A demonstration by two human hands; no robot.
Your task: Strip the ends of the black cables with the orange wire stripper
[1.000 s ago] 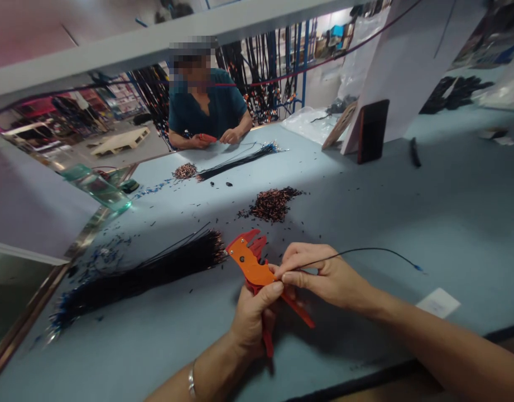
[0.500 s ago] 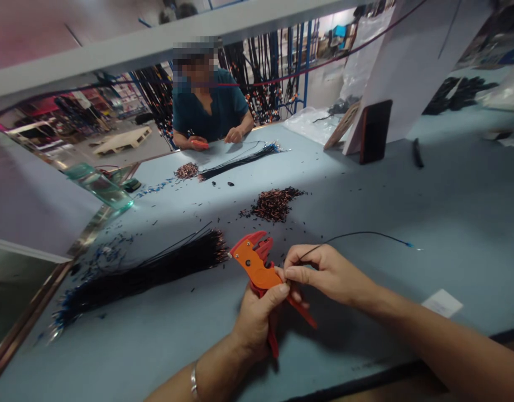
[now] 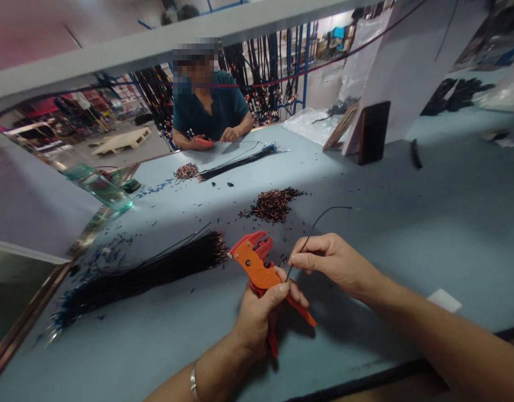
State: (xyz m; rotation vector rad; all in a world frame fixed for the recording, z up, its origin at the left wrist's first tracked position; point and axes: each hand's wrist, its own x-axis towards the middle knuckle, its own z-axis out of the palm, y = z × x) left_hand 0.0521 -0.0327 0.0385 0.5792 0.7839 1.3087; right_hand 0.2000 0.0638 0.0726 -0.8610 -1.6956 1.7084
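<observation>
My left hand is wrapped round an orange and red wire stripper, whose jaws point up and away from me. My right hand pinches a thin black wire between thumb and fingers. The wire's lower end reaches my left thumb on the stripper; its other end, with a blue part and a pale tip, curves up over the table to the right. Left of the stripper lies a bundle of black wires with copper ends facing the jaws. Beyond the stripper is a heap of small black and copper offcuts.
Across the blue-grey table a co-worker holds a red tool near another wire bundle. A clear green bottle leans at the left edge. A phone stands against a white post. A white paper lies right.
My right hand has moved slightly up and right from my left thumb, showing more wire between the hands. The wire's far end has swung up and left. The stripper stays in place.
</observation>
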